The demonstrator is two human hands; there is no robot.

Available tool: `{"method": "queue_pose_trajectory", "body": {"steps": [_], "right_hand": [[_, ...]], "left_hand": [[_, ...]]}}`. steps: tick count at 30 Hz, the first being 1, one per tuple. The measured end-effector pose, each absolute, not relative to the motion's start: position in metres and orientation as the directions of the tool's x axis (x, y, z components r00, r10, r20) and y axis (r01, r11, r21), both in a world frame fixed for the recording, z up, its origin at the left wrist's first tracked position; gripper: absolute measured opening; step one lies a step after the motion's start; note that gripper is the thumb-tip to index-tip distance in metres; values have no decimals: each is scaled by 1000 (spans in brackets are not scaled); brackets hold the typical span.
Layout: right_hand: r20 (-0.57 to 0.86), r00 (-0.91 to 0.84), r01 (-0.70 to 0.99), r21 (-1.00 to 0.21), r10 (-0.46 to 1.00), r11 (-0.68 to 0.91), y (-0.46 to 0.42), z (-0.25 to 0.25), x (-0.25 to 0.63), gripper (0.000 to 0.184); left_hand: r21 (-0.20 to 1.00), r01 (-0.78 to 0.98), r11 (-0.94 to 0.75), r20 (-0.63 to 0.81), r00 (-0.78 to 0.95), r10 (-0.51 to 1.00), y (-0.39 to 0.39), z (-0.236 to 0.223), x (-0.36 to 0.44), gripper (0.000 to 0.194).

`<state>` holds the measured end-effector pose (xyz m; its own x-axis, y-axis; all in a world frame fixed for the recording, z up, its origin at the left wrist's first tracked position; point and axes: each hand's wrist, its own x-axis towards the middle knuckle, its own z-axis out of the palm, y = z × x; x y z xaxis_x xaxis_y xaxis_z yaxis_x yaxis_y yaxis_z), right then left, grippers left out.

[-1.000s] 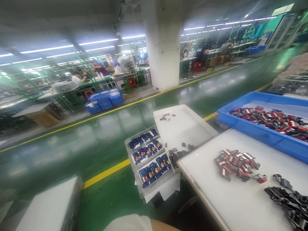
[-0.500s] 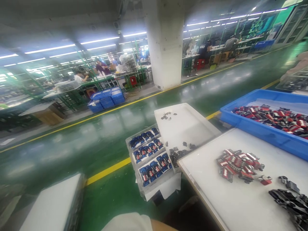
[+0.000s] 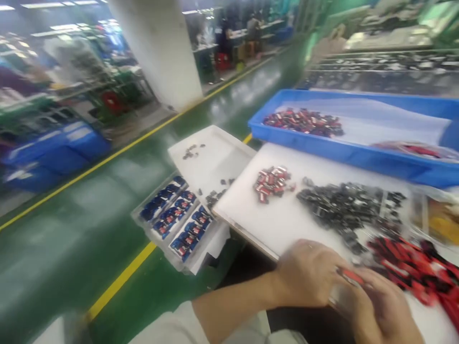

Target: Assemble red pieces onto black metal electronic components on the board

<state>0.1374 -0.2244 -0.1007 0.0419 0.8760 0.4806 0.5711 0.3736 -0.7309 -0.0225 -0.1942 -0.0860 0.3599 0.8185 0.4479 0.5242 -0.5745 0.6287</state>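
View swung R since earlier frame; both hands now in. L hand [image 3: 310, 274] + R hand [image 3: 389, 308] together, clamped on small red part [image 3: 351, 276] at white table [image 3: 247, 208] near edge. Prob. light, stiff, maybe slick; pinch sides. Finger detail blurred.

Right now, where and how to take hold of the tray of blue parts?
Probably the left rim of the tray of blue parts, coming from the left: it faces green floor, while the white tray crowds the opposite side.
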Motion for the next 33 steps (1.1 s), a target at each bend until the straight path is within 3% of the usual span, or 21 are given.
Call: {"method": "queue_pose_trajectory", "body": {"steps": [5, 14, 22, 33], "right_hand": [[526, 49, 631, -675, 849, 382, -224, -88, 123, 20], [548, 44, 584, -693, 835, 423, -225, -80, 117, 15], [540, 33, 574, -699, 841, 426, -225, -75, 114, 16], [599, -6, 588, -646, 800, 488, -222, -77, 113, 15]], "left_hand": [[624, 463, -629, 563, 292, 773, -196, -73, -33, 38], [730, 333, -597, 513, 310, 800, -197, -65, -46, 31], [652, 375, -659, 602, 272, 751, -195, -63, -44, 17], [544, 470, -695, 678, 243, 694, -194, -67, -36, 17]]}}
